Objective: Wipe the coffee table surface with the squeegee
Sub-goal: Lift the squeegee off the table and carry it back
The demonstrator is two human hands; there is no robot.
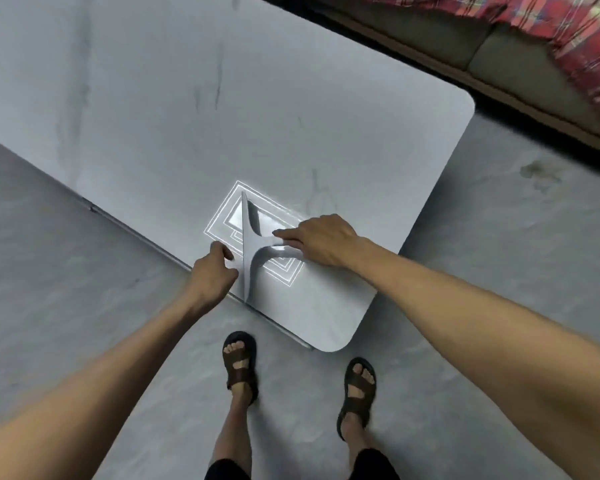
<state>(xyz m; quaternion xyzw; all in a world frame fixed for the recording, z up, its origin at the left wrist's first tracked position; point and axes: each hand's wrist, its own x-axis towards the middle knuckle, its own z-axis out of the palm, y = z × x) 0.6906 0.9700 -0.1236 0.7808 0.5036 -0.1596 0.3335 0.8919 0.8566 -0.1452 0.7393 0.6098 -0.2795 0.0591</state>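
Head view: we see the squeegee (248,244), grey, smooth and T-shaped, blade on edge on the coffee table (291,116), lower centre of frame near the table's front edge. Table top: pale grey glossy slab, faint dark veins, rounded corners (bright nested rectangles reflected under the blade). Right hand (321,240) wraps the handle, index finger straight. Left hand (215,271) is curled just beside the blade; we can't tell if it grips.

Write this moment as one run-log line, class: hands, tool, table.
right hand: holds squeegee handle | left hand: curled beside blade, contact unclear | blade: on coffee table, near front edge
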